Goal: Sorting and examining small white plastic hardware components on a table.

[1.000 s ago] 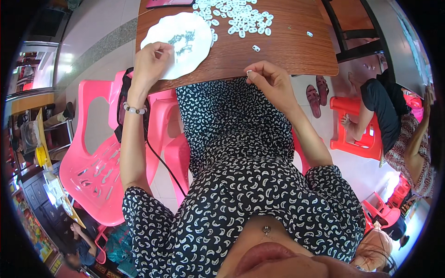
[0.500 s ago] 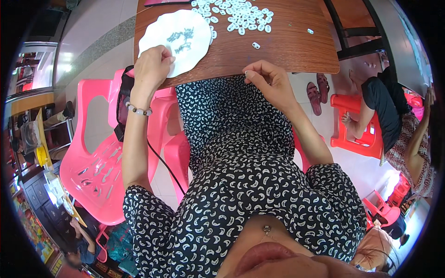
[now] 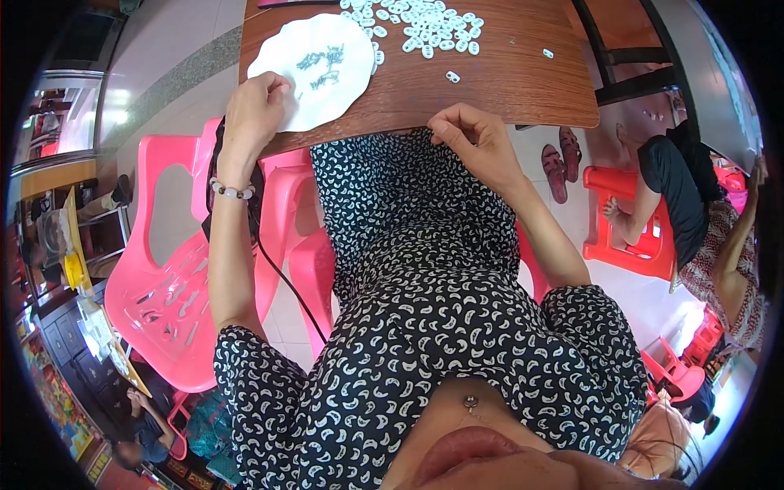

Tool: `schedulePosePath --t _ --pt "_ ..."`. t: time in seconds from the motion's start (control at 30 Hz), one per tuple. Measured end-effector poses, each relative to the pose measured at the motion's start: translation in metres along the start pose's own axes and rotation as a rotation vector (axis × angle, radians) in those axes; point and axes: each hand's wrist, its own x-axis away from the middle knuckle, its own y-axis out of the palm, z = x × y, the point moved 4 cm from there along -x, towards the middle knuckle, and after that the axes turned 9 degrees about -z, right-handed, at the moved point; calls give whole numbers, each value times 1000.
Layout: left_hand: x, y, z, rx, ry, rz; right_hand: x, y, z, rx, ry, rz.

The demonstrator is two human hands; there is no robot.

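My left hand (image 3: 256, 108) is closed with fingers and thumb together at the left edge of a white wavy-edged dish (image 3: 347, 90). Whether a small piece sits in that pinch is hidden. Two little piles of thin grey metal pieces (image 3: 325, 79), too small to name, lie on the dish. My right hand (image 3: 475, 137) hovers at the table's near edge, thumb pressed to curled fingers; anything between them cannot be made out. Beyond it lies a single small white oval piece with dark holes (image 3: 452, 77). Many like it form a heap (image 3: 437, 28) farther back.
Another white piece (image 3: 548, 54) lies alone toward the right of the brown wooden table (image 3: 514, 90). A pink plastic chair (image 3: 163, 327) stands at my left. To the right are sandals (image 3: 554, 173) and a seated person (image 3: 678, 192) with a foot on a red stool (image 3: 625, 224).
My left hand has shifted left, from over the dish to its edge. My right hand stays near the table edge, its fingers curled a little closer.
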Motion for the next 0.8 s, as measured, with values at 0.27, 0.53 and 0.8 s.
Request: schedulePosePath --t 0.27,0.53,0.8 --pt "-2 14 13 -167 38 4 0 5 -3 12 12 -30" --pt "26 26 59 413 141 -194 -3 7 -14 105 -14 -46" --pt "65 57 111 933 100 -783 1 23 -33 73 -237 24"
